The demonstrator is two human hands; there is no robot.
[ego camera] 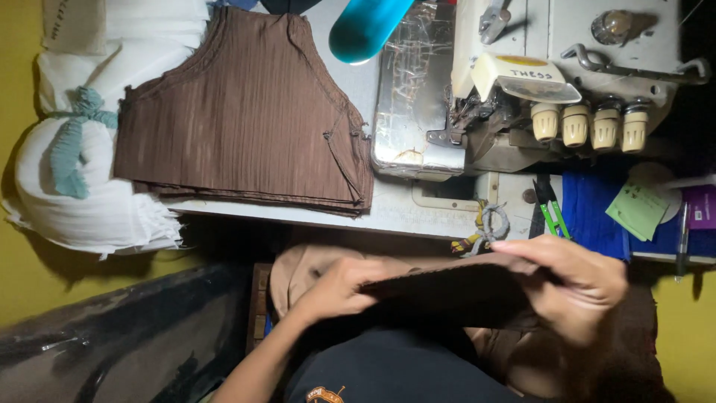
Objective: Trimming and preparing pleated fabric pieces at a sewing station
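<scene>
Hands, left and right, pinch brown fabric piece below table edge.

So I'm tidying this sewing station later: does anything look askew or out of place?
The stack of brown fabric pieces sits skewed, its lower corner overhanging the table edge. The white bundle hangs off the table's end, edges frayed.

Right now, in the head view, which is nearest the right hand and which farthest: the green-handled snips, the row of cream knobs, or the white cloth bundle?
From the right hand:
1. Green-handled snips, on the table edge just above it.
2. Cream knobs, higher up on the sewing machine.
3. White cloth bundle, far across at the left.
</scene>
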